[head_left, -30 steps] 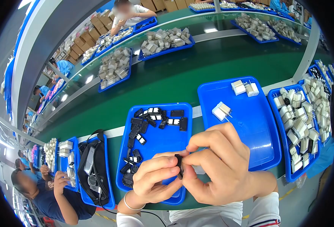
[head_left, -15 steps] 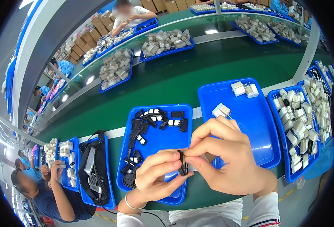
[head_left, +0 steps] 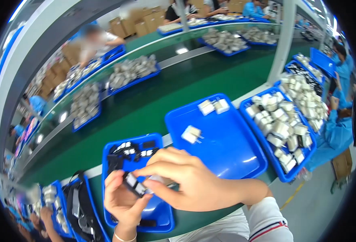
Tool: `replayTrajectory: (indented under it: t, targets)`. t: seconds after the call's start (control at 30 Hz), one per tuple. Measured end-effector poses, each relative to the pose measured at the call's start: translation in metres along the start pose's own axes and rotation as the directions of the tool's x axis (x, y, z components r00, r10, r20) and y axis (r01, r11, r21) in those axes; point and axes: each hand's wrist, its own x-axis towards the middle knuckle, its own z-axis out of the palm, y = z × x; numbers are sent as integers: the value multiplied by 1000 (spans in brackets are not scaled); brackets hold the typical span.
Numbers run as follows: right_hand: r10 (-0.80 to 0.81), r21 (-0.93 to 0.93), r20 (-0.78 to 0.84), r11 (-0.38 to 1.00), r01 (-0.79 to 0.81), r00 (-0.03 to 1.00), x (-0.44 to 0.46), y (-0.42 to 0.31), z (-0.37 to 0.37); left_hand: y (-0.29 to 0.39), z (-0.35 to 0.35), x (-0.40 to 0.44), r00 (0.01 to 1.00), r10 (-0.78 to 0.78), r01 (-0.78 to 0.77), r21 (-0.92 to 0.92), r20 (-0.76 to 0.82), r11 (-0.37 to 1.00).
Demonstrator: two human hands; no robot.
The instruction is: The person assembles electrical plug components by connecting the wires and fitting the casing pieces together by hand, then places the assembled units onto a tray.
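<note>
Mostly black piece (head_left: 134, 185), white rectangles (head_left: 139, 188), handheld

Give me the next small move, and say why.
I'd probably bring the right hand lightly onto the black piece: the left hand grips it with two white patches exposed, and the right fingertips are close beside it.

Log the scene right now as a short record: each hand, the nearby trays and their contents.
Left hand: holds a black piece with two pale pads
Right hand: fingertips at that piece; grip blurred
Tray under hands: blue tray, black pieces, some with white pads
Middle tray: blue tray, three white plug units, two side by side, one apart
Right tray: blue tray, heaped with pale units
Left of hands: black bag in a blue tray
</note>
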Motion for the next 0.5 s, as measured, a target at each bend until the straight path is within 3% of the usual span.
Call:
replayTrajectory:
  t: [0.13, 0.33, 0.43, 0.5]
  targets:
    - [13, 89, -12, 996, -12, 1000, 2, 1, 0, 4, 4, -2, 998, 59, -60, 92, 9, 994]
    - [119, 250, -90, 964, -93, 989, -2, 0, 20, 7, 6, -2, 995, 94, -92, 37, -39, 995]
    - [24, 163, -190, 987, 8, 981, -3, 3, 23, 8, 4, 1, 992, 119, -124, 101, 51, 987]
    - [-39, 79, -209, 995, 57, 977, -1, 2, 22, 13, 5, 6, 992, 87, -90, 34, 92, 995]
